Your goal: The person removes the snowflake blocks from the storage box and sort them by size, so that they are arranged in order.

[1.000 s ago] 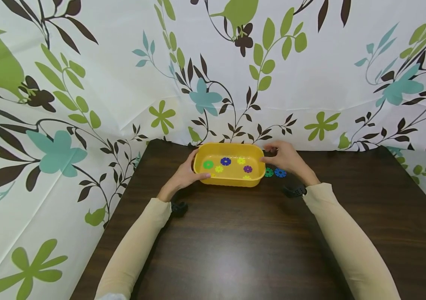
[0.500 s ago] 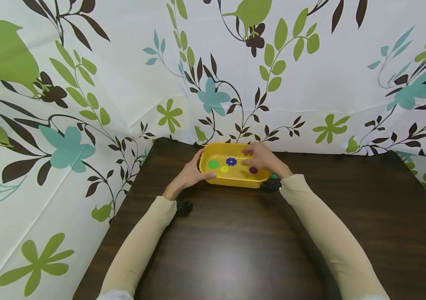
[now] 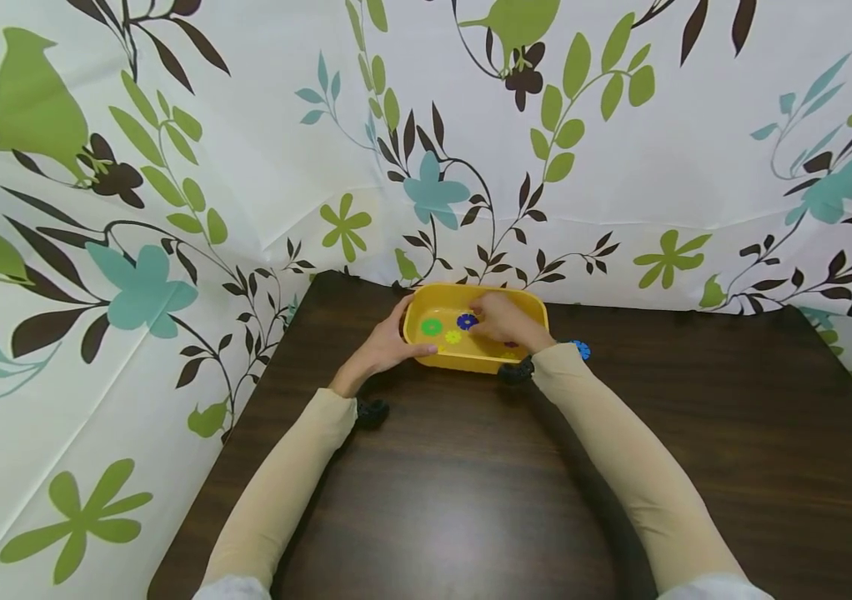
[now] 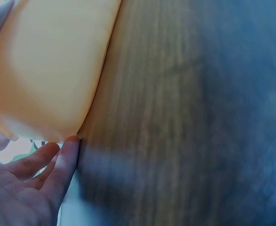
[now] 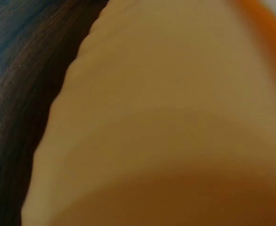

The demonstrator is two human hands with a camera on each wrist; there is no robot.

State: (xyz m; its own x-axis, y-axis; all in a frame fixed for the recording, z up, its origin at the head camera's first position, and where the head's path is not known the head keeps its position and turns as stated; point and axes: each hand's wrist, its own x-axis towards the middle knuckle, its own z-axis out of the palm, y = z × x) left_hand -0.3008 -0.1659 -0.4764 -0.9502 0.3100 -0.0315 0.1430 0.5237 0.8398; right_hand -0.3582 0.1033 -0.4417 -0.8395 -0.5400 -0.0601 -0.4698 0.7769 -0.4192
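My left hand (image 3: pixel 388 343) grips the left end of a yellow plastic basket (image 3: pixel 463 363), its thumb over the front rim. In the left wrist view, fingers (image 4: pixel 67 155) touch the basket wall (image 4: pixel 48 70). Inside the basket lie a green ring-like disc (image 3: pixel 432 327), a yellow flower-shaped disc (image 3: pixel 453 337) and a dark blue notched disc (image 3: pixel 465 322). My right hand (image 3: pixel 507 321) reaches into the basket, fingertips at the dark blue disc; whether they pinch it is hidden. Only the basket's outer wall (image 5: pixel 166 84) fills most of the right wrist view.
A blue notched disc (image 3: pixel 581 349) lies on the dark wooden table (image 3: pixel 426 467) right of the basket, partly behind the right wrist. A patterned curtain (image 3: pixel 606 167) hangs directly behind the table's back edge. Dark wrist straps (image 3: pixel 373 414) sit below both wrists.
My right hand has moved left from the basket's right end, over the rim and down to the dark blue disc. My left hand keeps its grip. The head view has shifted slightly.
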